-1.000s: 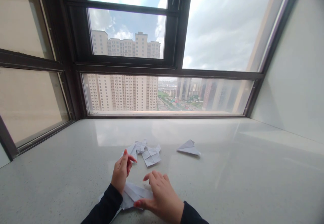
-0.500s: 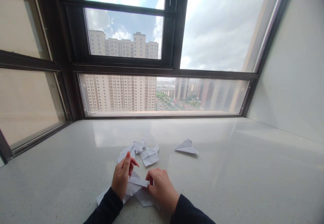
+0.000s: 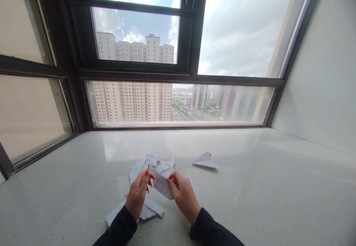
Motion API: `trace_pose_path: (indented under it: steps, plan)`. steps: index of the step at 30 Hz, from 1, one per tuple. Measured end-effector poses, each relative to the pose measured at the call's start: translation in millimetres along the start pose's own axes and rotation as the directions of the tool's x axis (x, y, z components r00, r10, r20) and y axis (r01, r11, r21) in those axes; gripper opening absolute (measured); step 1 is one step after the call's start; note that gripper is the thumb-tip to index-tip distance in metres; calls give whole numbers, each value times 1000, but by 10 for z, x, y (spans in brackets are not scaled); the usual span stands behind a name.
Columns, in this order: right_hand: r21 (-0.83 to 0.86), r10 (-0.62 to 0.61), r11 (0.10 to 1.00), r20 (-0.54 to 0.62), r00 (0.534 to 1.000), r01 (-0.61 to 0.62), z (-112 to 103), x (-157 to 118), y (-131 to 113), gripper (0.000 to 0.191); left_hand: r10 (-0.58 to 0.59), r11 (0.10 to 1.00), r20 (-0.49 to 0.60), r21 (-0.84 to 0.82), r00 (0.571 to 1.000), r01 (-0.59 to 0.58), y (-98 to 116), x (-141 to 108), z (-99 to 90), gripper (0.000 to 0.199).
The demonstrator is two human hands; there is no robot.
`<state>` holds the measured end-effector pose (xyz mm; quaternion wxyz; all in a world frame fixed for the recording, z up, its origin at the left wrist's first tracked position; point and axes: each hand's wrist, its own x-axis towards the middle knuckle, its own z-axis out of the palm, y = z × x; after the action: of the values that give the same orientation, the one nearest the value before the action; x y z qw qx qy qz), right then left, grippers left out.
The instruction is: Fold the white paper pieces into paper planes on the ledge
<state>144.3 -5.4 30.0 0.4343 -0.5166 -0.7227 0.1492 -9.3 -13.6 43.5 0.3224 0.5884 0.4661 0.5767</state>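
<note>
A small folded sheet of white paper (image 3: 162,187) is tilted up between my hands, above the sill. My right hand (image 3: 183,196) is closed on its right edge, thumb in front. My left hand (image 3: 138,192) is closed at the paper's left edge, thumb up and fingers curled. A tiny dark tip shows just above the left thumb; what it belongs to is hidden. Below the left hand lies a pile of folded white paper (image 3: 150,209), partly covered by the wrist and sleeve.
Beyond my hands several folded paper pieces (image 3: 137,168) lie together. A paper plane (image 3: 205,160) rests apart to the right. All lie on a pale speckled window sill (image 3: 250,198), bounded by dark-framed windows (image 3: 178,78) and a white wall (image 3: 322,83) on the right.
My right hand has lifted a folded paper from the near pile, up and away from me. My left hand has shifted slightly right, to the paper's left edge.
</note>
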Motion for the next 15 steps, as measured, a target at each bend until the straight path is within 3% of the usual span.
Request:
trace_pose_path:
  steps: [3, 5, 9, 11, 15]
  plan:
    - [-9, 5, 1000, -130, 991, -6, -65, 23, -42, 21, -65, 996, -64, -61, 996, 61, -49, 30, 10, 37]
    - [2, -14, 1000, -159, 987, 15, -91, 22, -67, 23, -122, 985, -51, -125, 991, 115, -86, 49, 27, 39]
    - [15, -89, 996, -118, 989, 91, -86, -6, -83, 21, -211, 958, 183, -157, 960, 241, -109, 54, 63, 41]
    - [32, -117, 992, -146, 982, 122, -70, -18, -77, 18, -224, 957, 228, -135, 948, 258, -85, 48, 56, 38]
    - [121, -49, 988, -358, 932, 99, -39, -32, -78, 14, -201, 968, 39, -148, 979, 205, -24, 73, -28, 37]
